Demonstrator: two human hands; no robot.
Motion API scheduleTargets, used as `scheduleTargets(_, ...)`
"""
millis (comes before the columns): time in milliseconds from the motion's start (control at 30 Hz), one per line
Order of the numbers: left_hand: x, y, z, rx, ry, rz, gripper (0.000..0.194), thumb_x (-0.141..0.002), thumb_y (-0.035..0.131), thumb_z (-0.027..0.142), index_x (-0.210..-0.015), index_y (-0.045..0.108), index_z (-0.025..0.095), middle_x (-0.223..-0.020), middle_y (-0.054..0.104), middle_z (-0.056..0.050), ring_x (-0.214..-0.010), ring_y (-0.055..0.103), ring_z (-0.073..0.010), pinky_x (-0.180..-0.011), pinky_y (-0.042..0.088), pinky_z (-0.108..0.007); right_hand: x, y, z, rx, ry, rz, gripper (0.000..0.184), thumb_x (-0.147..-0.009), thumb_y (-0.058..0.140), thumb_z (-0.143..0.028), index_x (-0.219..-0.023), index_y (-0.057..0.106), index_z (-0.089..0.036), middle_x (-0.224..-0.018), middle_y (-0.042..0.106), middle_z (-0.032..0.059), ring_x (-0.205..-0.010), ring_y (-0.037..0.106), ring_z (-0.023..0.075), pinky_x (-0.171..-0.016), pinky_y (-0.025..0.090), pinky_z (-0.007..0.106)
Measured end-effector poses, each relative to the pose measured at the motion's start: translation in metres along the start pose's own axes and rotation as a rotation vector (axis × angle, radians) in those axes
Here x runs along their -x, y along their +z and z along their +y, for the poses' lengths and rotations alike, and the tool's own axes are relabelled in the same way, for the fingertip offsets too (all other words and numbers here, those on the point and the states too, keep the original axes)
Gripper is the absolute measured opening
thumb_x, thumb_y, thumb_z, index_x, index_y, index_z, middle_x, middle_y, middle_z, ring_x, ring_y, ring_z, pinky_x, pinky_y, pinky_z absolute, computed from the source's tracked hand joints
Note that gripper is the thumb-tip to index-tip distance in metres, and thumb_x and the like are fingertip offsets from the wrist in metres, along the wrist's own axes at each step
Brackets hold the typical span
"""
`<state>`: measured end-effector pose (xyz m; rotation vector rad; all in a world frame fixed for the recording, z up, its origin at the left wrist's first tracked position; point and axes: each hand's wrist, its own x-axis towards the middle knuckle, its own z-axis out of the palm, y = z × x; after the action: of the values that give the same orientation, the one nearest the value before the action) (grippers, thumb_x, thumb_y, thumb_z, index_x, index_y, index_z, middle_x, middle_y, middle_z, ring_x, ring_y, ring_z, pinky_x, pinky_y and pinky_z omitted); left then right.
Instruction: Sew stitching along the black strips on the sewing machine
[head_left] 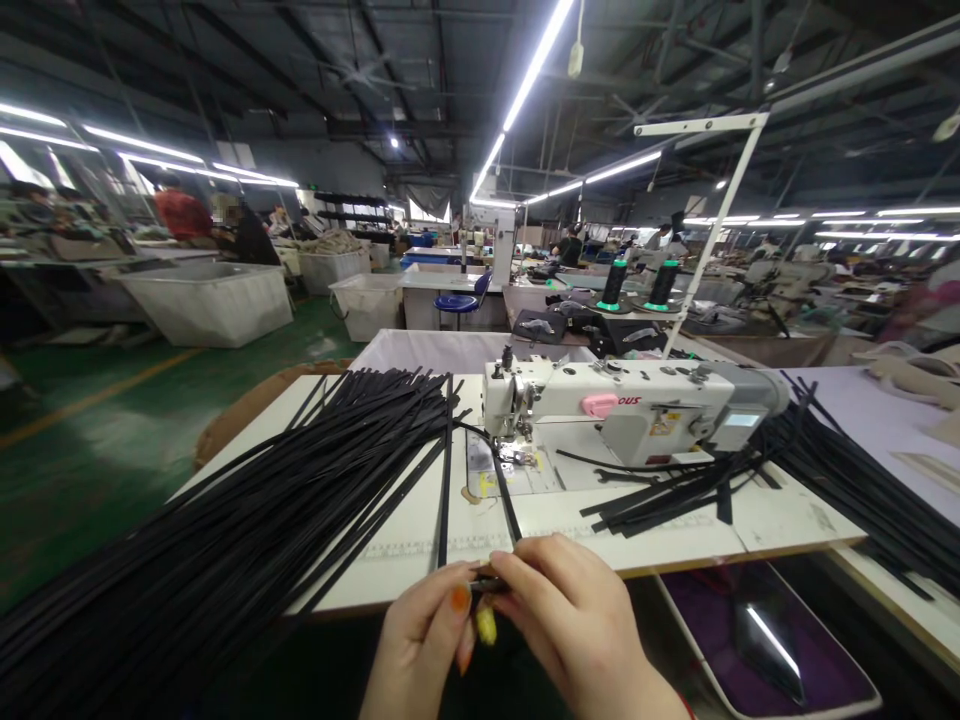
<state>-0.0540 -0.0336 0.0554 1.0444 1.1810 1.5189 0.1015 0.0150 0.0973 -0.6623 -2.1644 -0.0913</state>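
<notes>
At the near edge of the table [405, 500], the left hand [431, 625] and the right hand [574, 620] meet, fingertips pinched together on a small dark piece [487, 585], perhaps the end of a black strip [505, 495] that runs back to the sewing machine [607, 400]; the grip partly hides it. Something yellow [487, 626] shows just below the fingers. Left of the machine, a large bundle of black strips [300, 480] spreads over the table and hangs past its edge. A pink piece [600, 405] sits on the machine's front. Beyond stand two dark thread spools [613, 284] and a blue stool [456, 302].
</notes>
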Motion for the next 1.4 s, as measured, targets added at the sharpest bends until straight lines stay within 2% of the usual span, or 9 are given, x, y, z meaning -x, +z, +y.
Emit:
scheduleTargets(200,-0.005,0.003,-0.006,-0.029,0.043,0.007,0.037,-0.083,0.065,0.050,-0.078,0.075,0.015,-0.048,0.052,0.000,-0.043,0.040,-0.0094,-0.043,0.035,-0.020,0.003,0.002,-0.004,-0.042,-0.011,0.031,0.016,-0.089,0.060,-0.020,-0.104,0.060,-0.015,-0.079,0.070,0.0055,-0.065,0.062,0.0166,-0.056,0.051,0.028)
scheduleTargets(333,-0.010,0.001,-0.013,-0.064,0.109,0.036,0.022,-0.077,0.074,0.041,-0.077,0.077,0.019,-0.063,0.067,-0.004,-0.056,0.059,-0.0158,-0.057,0.051,-0.024,0.004,0.002,-0.005,-0.052,-0.007,0.029,0.016,-0.089,0.061,-0.019,-0.104,0.060,-0.015,-0.080,0.071,0.0055,-0.066,0.062,0.0170,-0.057,0.051,0.028)
scheduleTargets(500,-0.008,-0.008,-0.016,-0.181,0.175,-0.019,0.018,-0.082,0.068,0.034,-0.089,0.078,0.021,-0.093,0.075,-0.009,-0.086,0.070,-0.0244,-0.080,0.057,-0.032,0.007,0.001,-0.001,-0.078,0.015,0.050,0.016,-0.088,0.062,-0.020,-0.103,0.059,-0.016,-0.080,0.070,0.0060,-0.068,0.063,0.0177,-0.060,0.052,0.029)
scheduleTargets(767,-0.009,-0.015,-0.004,-0.394,0.312,-0.131,0.020,-0.087,0.062,0.029,-0.100,0.076,0.025,-0.099,0.075,-0.008,-0.087,0.071,-0.0220,-0.080,0.057,-0.027,0.007,0.003,0.005,-0.115,0.014,0.005,0.015,-0.088,0.063,-0.022,-0.101,0.058,-0.016,-0.075,0.068,0.0049,-0.066,0.061,0.0167,-0.058,0.050,0.028)
scheduleTargets(933,-0.009,-0.012,-0.002,-0.363,0.255,-0.166,0.022,-0.088,0.061,0.031,-0.104,0.075,0.025,-0.098,0.075,-0.008,-0.085,0.071,-0.0214,-0.080,0.057,-0.029,0.010,0.004,0.007,-0.125,0.007,-0.012,0.009,-0.089,0.061,-0.020,-0.097,0.060,-0.018,-0.071,0.067,0.0022,-0.061,0.058,0.0150,-0.055,0.046,0.027)
scheduleTargets(1067,-0.010,-0.011,-0.001,-0.327,0.149,-0.222,0.027,-0.089,0.060,0.033,-0.110,0.073,0.023,-0.101,0.073,-0.009,-0.091,0.069,-0.0234,-0.084,0.056,-0.033,0.018,0.002,0.015,-0.326,0.253,0.060,0.007,-0.091,0.057,-0.020,-0.098,0.059,-0.021,-0.078,0.066,0.0011,-0.068,0.062,0.0133,-0.061,0.050,0.023)
scheduleTargets(1167,-0.011,-0.011,0.002,-0.364,0.194,-0.200,0.023,-0.088,0.061,0.029,-0.106,0.074,0.025,-0.107,0.072,-0.008,-0.097,0.067,-0.0245,-0.085,0.054,-0.031,0.022,-0.005,0.025,-0.501,0.527,0.075,0.011,-0.094,0.052,-0.027,-0.100,0.059,-0.022,-0.082,0.065,0.0014,-0.072,0.063,0.0138,-0.062,0.051,0.023)
scheduleTargets(1300,-0.017,-0.009,0.004,-0.390,0.413,-0.218,0.025,-0.088,0.057,0.017,-0.105,0.073,0.027,-0.094,0.070,-0.007,-0.083,0.065,-0.0207,-0.074,0.053,-0.026,0.023,-0.020,0.035,-0.683,0.627,-0.188,0.018,-0.093,0.053,-0.035,-0.099,0.062,-0.020,-0.079,0.065,0.0011,-0.072,0.062,0.0146,-0.064,0.050,0.025)
scheduleTargets(1400,-0.021,-0.005,0.002,-0.399,0.536,-0.295,0.036,-0.089,0.052,0.009,-0.117,0.067,0.028,-0.085,0.064,-0.006,-0.075,0.060,-0.0177,-0.068,0.050,-0.025,0.023,-0.030,0.037,-0.650,0.612,-0.301,0.017,-0.093,0.055,-0.035,-0.097,0.062,-0.021,-0.079,0.064,-0.0001,-0.071,0.059,0.0133,-0.064,0.048,0.024)
